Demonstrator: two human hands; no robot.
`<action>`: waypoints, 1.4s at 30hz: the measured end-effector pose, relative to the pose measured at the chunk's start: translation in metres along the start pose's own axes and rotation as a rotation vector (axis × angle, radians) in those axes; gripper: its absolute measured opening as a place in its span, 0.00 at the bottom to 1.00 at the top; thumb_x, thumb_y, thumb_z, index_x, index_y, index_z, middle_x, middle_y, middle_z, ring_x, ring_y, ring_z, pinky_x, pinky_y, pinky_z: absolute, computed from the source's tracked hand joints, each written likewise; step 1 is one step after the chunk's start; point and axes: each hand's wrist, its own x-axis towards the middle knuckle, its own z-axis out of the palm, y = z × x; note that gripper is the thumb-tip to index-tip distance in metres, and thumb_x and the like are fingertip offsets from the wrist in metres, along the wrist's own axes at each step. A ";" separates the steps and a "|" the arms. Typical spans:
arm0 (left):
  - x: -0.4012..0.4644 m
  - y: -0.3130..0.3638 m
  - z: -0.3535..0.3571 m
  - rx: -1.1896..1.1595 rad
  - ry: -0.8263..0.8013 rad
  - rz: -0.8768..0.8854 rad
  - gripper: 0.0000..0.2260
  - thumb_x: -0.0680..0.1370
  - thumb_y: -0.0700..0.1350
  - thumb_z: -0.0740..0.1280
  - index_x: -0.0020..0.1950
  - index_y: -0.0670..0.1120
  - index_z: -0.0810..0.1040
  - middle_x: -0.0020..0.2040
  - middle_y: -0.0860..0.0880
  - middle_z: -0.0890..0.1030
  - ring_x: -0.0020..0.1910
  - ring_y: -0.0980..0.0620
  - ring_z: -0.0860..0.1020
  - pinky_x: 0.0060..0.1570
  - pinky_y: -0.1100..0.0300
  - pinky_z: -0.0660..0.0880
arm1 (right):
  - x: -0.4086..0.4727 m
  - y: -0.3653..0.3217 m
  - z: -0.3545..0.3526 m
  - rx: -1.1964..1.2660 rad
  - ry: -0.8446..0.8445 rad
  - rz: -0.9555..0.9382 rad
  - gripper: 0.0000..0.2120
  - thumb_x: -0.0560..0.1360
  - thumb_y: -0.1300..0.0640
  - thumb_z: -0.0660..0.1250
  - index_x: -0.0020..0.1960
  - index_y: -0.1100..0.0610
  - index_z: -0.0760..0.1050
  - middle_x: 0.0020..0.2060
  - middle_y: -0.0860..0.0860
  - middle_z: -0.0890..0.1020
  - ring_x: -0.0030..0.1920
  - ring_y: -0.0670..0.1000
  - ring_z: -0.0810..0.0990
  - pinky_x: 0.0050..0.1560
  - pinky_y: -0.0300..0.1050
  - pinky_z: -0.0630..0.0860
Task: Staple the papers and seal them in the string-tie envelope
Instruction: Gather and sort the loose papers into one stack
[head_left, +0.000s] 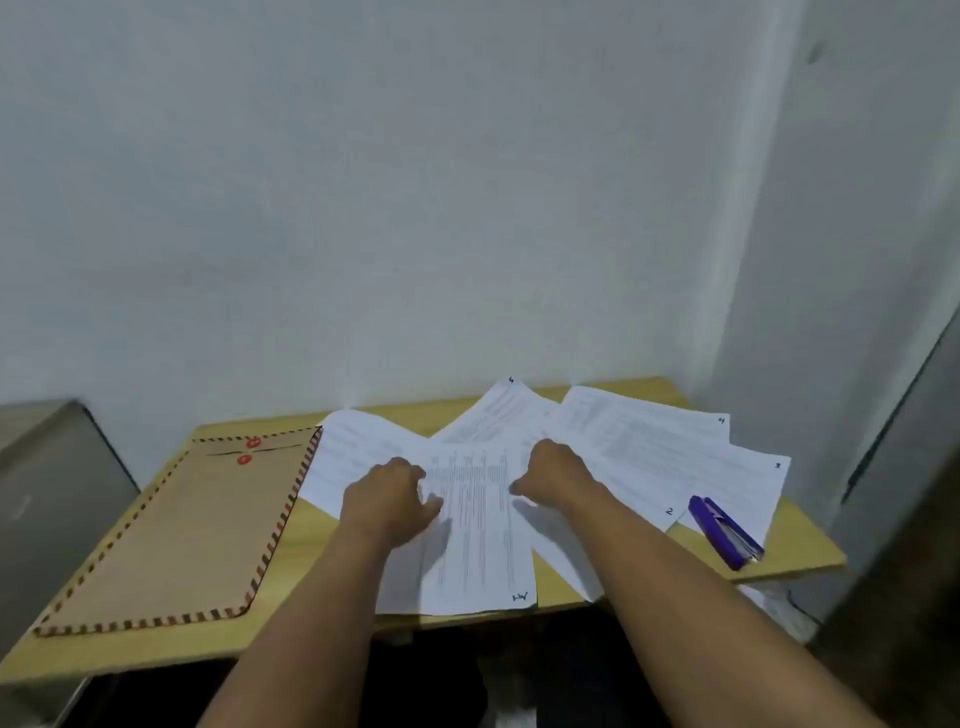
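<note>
Several printed white papers (649, 452) lie fanned out over the middle and right of a small wooden table (301, 545). One printed sheet (478, 530) lies on top in front. My left hand (387, 499) presses on its left edge, fingers curled onto the paper. My right hand (553, 470) rests on its upper right part, fingers bent down onto it. A brown string-tie envelope (182, 525) with a striped border and two red buttons lies flat at the left. A purple stapler (724, 530) lies on the papers at the right.
A white wall stands right behind the table. A grey cabinet (47, 493) is at the left, and a dark grey surface (909, 467) closes in the right side. The front sheets hang over the table's near edge.
</note>
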 end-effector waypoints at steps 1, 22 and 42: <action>0.000 -0.001 0.005 -0.018 -0.047 0.000 0.26 0.76 0.65 0.64 0.70 0.53 0.75 0.69 0.53 0.75 0.66 0.49 0.75 0.60 0.48 0.76 | 0.001 0.002 0.007 0.013 -0.021 0.020 0.17 0.72 0.57 0.75 0.37 0.54 0.65 0.33 0.49 0.73 0.31 0.49 0.71 0.29 0.43 0.65; 0.004 0.019 0.072 0.035 -0.098 -0.086 0.27 0.77 0.70 0.55 0.68 0.53 0.72 0.68 0.49 0.72 0.67 0.43 0.68 0.61 0.41 0.65 | 0.020 0.006 0.035 0.377 -0.056 0.256 0.13 0.67 0.61 0.78 0.37 0.57 0.72 0.32 0.55 0.80 0.32 0.56 0.79 0.35 0.44 0.75; 0.089 0.005 -0.059 -0.054 0.248 0.268 0.17 0.79 0.53 0.65 0.68 0.57 0.77 0.66 0.56 0.80 0.72 0.49 0.70 0.74 0.40 0.56 | 0.058 -0.048 -0.075 0.275 -0.222 -0.262 0.04 0.74 0.63 0.73 0.45 0.57 0.87 0.34 0.45 0.82 0.34 0.45 0.78 0.38 0.40 0.75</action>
